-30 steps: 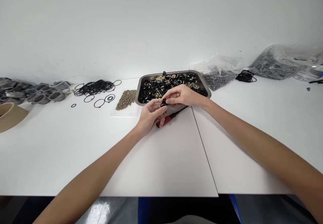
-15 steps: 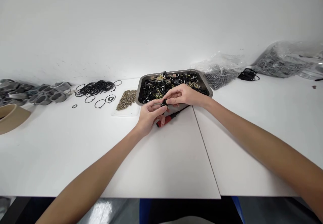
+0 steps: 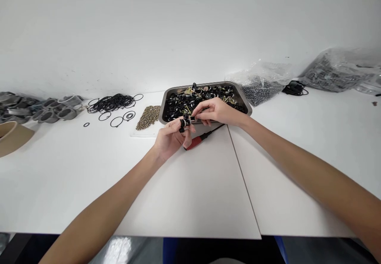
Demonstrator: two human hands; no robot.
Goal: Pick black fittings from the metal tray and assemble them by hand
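A small black part with a pale band [image 3: 185, 123] is held between the thumb and fingers of my left hand [image 3: 171, 137]. My right hand [image 3: 212, 111] pinches at that part's right end, thumb against fingertips; a dark bit shows there, too small to tell whether it is separate. Both hands are at the near edge of a metal tray [image 3: 249, 109] heaped with small black and brass-coloured parts [image 3: 205, 95]. Below my fingers a red-handled screwdriver [image 3: 195, 141] lies on the table, its dark shaft pointing right toward the tray.
Small brass-coloured pieces [image 3: 149, 117] lie on a white sheet left of the tray. Beyond are black rubber rings [image 3: 114, 102], grey metal fittings [image 3: 56, 111] and a tan ring-shaped piece [image 3: 14, 137]. Plastic bags of dark parts [image 3: 258, 87] and a black cord bundle [image 3: 294, 88] stand right.
My left hand has shifted slightly left and turned, so the black part now shows its pale band. My right hand has stayed nearly in place, now at the part's right end.
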